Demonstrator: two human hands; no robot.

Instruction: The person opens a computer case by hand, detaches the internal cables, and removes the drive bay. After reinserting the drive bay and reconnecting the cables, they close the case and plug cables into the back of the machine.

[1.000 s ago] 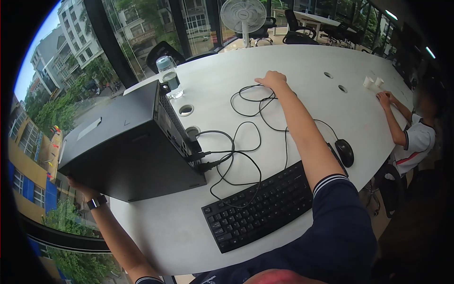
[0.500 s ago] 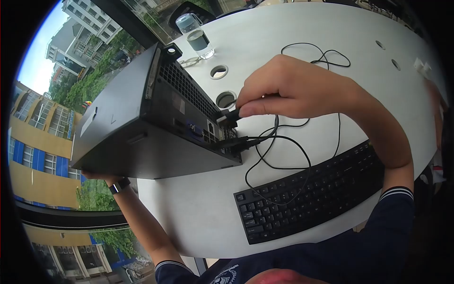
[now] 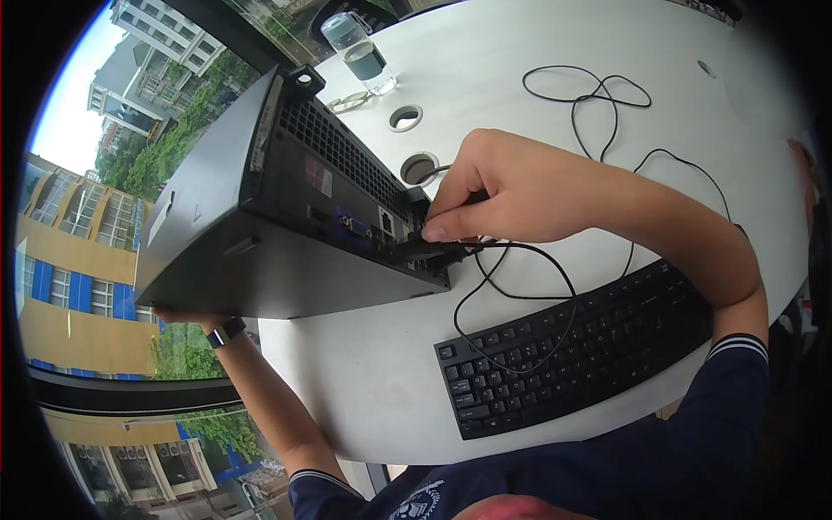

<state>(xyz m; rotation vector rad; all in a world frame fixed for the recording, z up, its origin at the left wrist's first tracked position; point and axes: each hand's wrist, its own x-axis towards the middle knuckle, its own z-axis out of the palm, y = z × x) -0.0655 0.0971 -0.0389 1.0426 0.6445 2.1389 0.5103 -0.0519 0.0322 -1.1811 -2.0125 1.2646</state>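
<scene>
A black computer tower (image 3: 286, 243) lies on its side near the table's left edge, its rear panel of ports and vents turned to the right. At its front end, my left hand (image 3: 184, 318) holds it from below, the fingers hidden behind the casing. My right hand (image 3: 503, 195) pinches a black cable plug (image 3: 425, 232) right at the rear ports; its tip is hidden by my fingers. Just below, other black cables (image 3: 446, 251) run into the back of the tower. A black keyboard (image 3: 572, 347) lies below my right forearm.
A white table (image 3: 373, 381) carries everything. Towards the back are a water bottle (image 3: 366, 62), glasses (image 3: 349, 101) and two round cable holes (image 3: 406, 118). A thin black cable (image 3: 576, 113) loops across the right side. Windows (image 3: 95, 286) line the left.
My right hand has moved down and left, bringing the plug from just off the rear panel up against the ports. My left hand stays at the tower's front end.
</scene>
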